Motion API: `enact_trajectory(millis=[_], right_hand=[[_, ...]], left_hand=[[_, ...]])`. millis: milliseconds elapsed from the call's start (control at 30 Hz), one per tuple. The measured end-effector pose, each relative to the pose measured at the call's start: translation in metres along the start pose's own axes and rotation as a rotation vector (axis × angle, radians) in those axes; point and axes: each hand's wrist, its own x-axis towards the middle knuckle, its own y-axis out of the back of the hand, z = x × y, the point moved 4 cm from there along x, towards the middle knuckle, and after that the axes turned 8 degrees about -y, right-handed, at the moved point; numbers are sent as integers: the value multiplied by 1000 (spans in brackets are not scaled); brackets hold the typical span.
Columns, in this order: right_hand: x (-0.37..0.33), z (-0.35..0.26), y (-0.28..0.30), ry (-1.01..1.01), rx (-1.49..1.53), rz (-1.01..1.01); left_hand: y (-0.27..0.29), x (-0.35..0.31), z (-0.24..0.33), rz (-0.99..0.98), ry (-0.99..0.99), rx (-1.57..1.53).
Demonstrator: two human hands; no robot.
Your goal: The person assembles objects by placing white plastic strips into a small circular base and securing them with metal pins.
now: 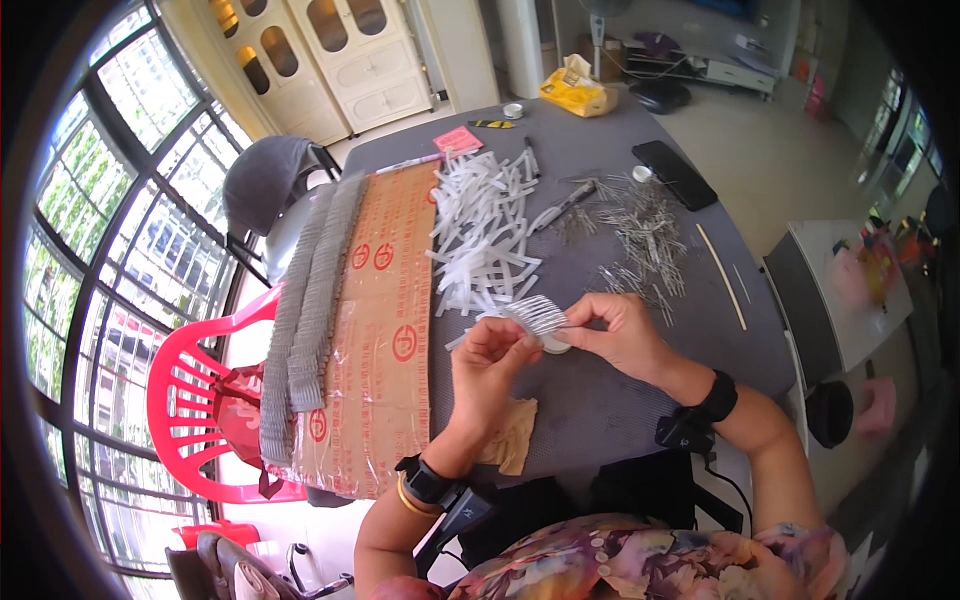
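The small striped piece of thin silvery rods side by side on a pale backing (540,314) is held up above the desk (600,425), between the left hand (490,362) and the right hand (628,340). It fans slightly, bright lines alternating with white, and a pale rounded edge shows beneath it (what that belongs to is hard to tell). The left hand pinches its near left side between thumb and fingers; the right hand pinches its right side between thumb and forefinger.

Left of the left hand lies a flat brown cardboard sheet under shiny clear film (375,400), printed in red with rows of small characters and at least 4 round emblems. Along its far left side run 2 long rows of grey ribbed strips (325,270). Just beyond the left hand spreads a heap of translucent white flat strips (485,225). Beyond the right hand lies a loose scatter of thin silvery metal rods (645,245), with a black rectangular phone (675,175) farther out.
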Motion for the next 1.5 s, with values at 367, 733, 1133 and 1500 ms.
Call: enact_trajectory(millis=[367,733,1133,1500], right_hand=[[19,10,80,-82,-578,50],[19,30,35,75,-809,32],[16,22,53,127,-485,114],[19,5,61,192,-634,239]], left_hand=[[1,9,1,73,166,-145],[6,2,0,110,130,-172],[6,7,-3,138,149,-196],[8,4,3,135,151,-135]])
